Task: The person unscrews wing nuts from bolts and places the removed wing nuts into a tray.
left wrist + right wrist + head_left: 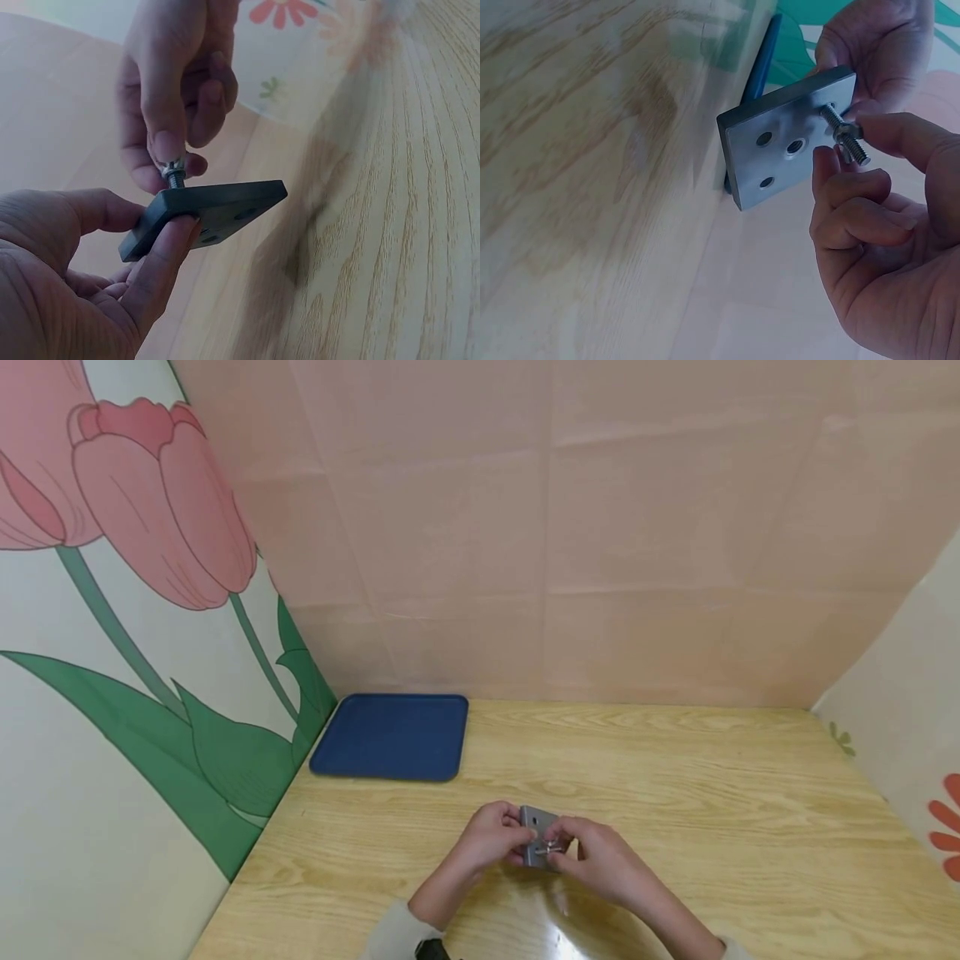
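Grey metal plate (784,129): squarish, thick-edged, round holes, threaded bolt (860,155) sticking out near one corner. We see it held over the table (750,810); left hand's (489,837) grip pinches its edge, right hand's (603,853) grip, nearly closed, pinches the small nut (847,131) on the bolt.

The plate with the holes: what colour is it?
The plate is metallic grey; it shows best in the right wrist view.
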### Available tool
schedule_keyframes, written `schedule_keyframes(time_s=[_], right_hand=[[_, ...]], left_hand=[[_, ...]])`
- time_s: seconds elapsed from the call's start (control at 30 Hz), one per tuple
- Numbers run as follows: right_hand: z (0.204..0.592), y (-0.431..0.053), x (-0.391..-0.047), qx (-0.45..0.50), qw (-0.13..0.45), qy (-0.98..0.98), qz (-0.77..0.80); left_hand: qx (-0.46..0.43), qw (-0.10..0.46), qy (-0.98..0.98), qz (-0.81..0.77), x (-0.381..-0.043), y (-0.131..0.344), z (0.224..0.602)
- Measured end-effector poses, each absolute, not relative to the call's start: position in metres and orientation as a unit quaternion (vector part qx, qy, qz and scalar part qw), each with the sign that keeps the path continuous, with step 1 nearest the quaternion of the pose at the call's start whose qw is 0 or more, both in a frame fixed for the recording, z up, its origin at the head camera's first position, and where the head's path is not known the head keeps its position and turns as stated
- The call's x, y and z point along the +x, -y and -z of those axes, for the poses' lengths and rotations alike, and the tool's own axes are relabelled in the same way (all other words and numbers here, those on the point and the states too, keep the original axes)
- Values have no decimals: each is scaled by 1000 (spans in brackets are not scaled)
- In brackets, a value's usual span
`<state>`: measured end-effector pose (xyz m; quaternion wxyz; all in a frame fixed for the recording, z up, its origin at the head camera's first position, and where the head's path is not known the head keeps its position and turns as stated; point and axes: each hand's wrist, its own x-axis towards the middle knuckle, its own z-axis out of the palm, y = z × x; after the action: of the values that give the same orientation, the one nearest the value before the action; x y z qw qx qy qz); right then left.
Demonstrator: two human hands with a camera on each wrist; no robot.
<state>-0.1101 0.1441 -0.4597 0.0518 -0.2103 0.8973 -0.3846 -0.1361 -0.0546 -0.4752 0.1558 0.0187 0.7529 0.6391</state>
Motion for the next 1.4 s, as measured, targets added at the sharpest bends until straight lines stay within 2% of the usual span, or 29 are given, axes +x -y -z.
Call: schedule_keyframes(time_s=[0.7,1.1,1.4], right_hand=[[461,-143,-109,-231,42,-889,394],[457,-140,-110,-159,26,-905,394],[458,-141,-111,-176,37,-905,384]], left_hand=[[24,156,-753,-639,-136,54,475],[19,163,-756,-633,-138,55,475],[20,161,-752,-639,-138,56,475]])
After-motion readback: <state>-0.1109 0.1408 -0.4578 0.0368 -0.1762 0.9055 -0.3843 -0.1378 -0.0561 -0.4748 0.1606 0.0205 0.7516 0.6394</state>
